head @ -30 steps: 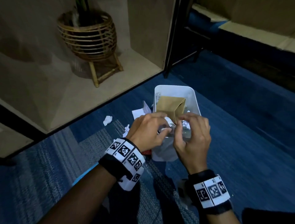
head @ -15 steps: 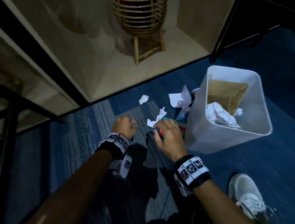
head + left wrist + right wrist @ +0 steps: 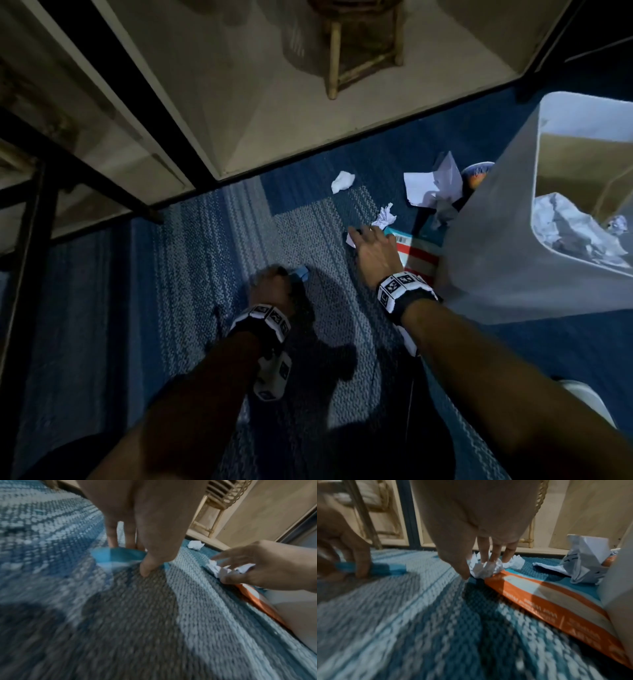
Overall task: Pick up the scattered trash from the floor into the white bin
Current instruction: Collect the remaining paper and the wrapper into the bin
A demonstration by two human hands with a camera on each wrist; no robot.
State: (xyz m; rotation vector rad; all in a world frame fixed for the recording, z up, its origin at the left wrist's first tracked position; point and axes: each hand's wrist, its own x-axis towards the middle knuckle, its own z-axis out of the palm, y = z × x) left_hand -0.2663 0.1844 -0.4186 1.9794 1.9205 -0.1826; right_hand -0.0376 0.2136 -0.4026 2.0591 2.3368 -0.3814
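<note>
The white bin [image 3: 507,246] stands on the blue carpet at the right, with crumpled paper and a brown bag inside. My left hand [image 3: 286,274] is down on the carpet, and its fingers and thumb pinch a flat blue wrapper [image 3: 118,557]. My right hand [image 3: 358,236] reaches forward beside the bin. Its straight fingers [image 3: 493,559] touch a small crumpled white paper [image 3: 486,568], while the thumb stays just clear of it. That paper lies at the tip of an orange and white packet [image 3: 539,596].
More trash lies left of the bin: a white paper ball [image 3: 342,181], a crumpled scrap [image 3: 387,216], a large creased sheet [image 3: 431,188] and a blue and orange item [image 3: 478,173]. A low shelf with a rattan stand [image 3: 363,51] borders the carpet ahead. My shoe [image 3: 585,401] is at the lower right.
Both hands left the bin's opening and dropped to the carpet on its left. The left hand took hold of the blue wrapper; the right hand reached forward onto the white paper.
</note>
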